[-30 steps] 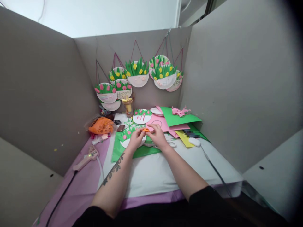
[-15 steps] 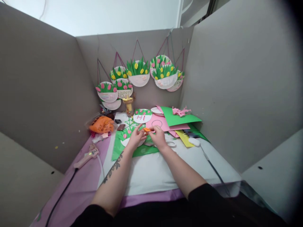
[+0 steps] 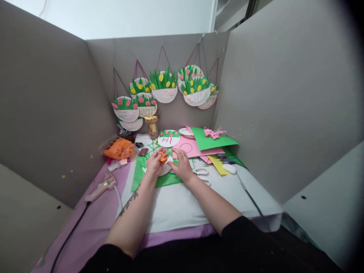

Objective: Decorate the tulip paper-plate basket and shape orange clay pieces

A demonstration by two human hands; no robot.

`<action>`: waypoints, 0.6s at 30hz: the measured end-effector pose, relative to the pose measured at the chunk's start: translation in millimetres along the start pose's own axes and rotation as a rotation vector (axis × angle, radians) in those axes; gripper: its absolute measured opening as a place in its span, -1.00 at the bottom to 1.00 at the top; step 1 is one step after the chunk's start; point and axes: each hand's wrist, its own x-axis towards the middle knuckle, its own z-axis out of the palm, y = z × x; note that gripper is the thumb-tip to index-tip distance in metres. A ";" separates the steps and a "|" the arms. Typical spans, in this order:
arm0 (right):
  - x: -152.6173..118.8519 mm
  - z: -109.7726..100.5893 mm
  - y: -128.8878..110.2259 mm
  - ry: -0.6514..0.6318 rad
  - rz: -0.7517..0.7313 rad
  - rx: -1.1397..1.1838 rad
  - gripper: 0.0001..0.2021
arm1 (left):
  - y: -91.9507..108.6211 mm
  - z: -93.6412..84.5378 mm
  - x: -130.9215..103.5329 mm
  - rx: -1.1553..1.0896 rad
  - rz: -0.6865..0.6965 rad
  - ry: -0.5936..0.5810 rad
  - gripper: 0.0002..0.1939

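A small orange piece [image 3: 163,157] is held in my left hand [image 3: 155,163], between its fingers above the table. My right hand [image 3: 182,165] is just to the right, fingers apart and holding nothing. Beneath both hands lies a white paper plate [image 3: 163,169] with green paper grass, partly hidden by them, on a green sheet [image 3: 138,178]. Behind them rests a plate craft [image 3: 168,141] marked "Hi", with pink flowers. White-handled scissors [image 3: 201,172] lie right beside my right wrist.
A pink glue gun [image 3: 102,187] with a black cord and an orange bag [image 3: 121,148] are at the left. Pink paper [image 3: 193,148], green card [image 3: 213,141] and a white corded tool [image 3: 229,169] lie right. Plate crafts [image 3: 164,94] hang on the back wall.
My hands have moved apart. My right hand has let go of the orange piece and opened, while my left hand keeps it. The view has shifted slightly.
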 end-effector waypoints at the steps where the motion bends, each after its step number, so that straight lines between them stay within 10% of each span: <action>1: -0.3 -0.7 0.0 0.006 0.020 0.007 -0.47 | -0.2 0.6 -1.0 0.010 0.003 0.001 -0.71; 12: 3.0 -0.9 4.9 -0.120 0.052 0.058 -0.58 | -3.1 37.3 -34.3 -0.184 -0.336 -0.436 -0.21; 18: 7.6 -16.6 15.1 0.222 0.355 0.274 -0.61 | 10.0 29.9 -34.7 -0.323 -0.392 -0.464 -0.20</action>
